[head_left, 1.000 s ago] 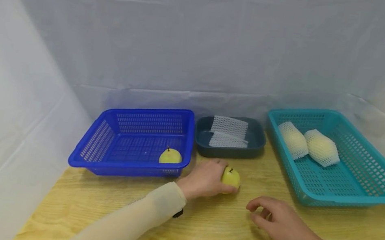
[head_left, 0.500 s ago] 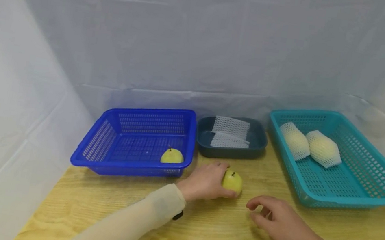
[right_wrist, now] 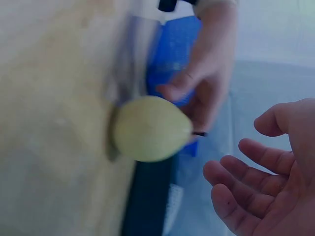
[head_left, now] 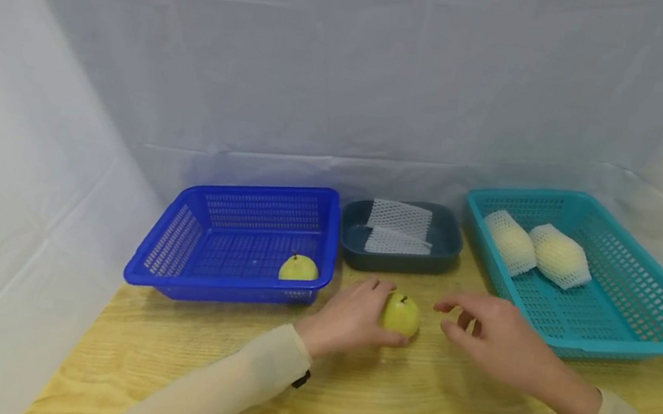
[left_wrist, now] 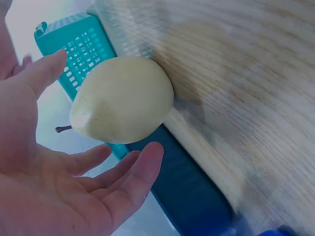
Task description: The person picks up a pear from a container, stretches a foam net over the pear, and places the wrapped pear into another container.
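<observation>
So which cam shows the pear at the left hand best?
Left wrist. The pear is largest there, reasonably sharp and almost uncovered, with its stem in view. Head shows it small, its left edge hidden by the left hand. Right wrist shows most of it, stem too, but smaller and blurrier.

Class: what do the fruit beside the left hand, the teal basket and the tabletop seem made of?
Fruit: satiny yellow skin and dark stem suggest it's real, possibly imitation. Teal basket: probably molded plastic, slightly glossy, regular holes. Tabletop: wood or wood-effect laminate; grain streaks, shiny reflection.
</observation>
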The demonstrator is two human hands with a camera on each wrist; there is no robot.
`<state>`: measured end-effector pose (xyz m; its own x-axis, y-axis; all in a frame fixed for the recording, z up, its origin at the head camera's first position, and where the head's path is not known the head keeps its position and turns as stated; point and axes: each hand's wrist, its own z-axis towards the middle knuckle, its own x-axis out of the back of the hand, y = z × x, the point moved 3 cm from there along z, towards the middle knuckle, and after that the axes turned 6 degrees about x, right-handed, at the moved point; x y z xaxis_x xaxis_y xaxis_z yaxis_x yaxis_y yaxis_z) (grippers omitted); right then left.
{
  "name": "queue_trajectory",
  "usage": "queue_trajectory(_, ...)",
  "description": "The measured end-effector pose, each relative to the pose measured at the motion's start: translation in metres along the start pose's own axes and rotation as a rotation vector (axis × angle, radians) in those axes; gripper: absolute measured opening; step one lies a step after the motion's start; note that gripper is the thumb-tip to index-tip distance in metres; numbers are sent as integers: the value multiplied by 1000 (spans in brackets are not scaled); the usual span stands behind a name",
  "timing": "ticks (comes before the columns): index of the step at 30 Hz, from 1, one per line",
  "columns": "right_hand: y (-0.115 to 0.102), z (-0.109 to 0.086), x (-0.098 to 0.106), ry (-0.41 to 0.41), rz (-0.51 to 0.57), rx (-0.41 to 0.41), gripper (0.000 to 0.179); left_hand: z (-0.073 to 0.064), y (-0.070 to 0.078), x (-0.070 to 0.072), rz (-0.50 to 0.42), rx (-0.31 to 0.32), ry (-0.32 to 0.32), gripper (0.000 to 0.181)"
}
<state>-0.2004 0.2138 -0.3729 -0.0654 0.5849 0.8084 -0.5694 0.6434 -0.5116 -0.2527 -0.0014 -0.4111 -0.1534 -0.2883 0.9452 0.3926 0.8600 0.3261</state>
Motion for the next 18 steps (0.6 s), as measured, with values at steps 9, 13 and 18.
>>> queue_trajectory(9, -8, 49, 30, 11, -239, 86, 24, -13, -3, 6, -48, -19, 29, 79)
queue_trajectory(13, -2, 73, 39, -65, -367, 107, 30, -17, -3, 8, -34, -33, 51, 78)
queue_trajectory(18, 10, 104, 49, -119, -412, 82, 33, -22, -4, 10, -26, -41, 71, 77)
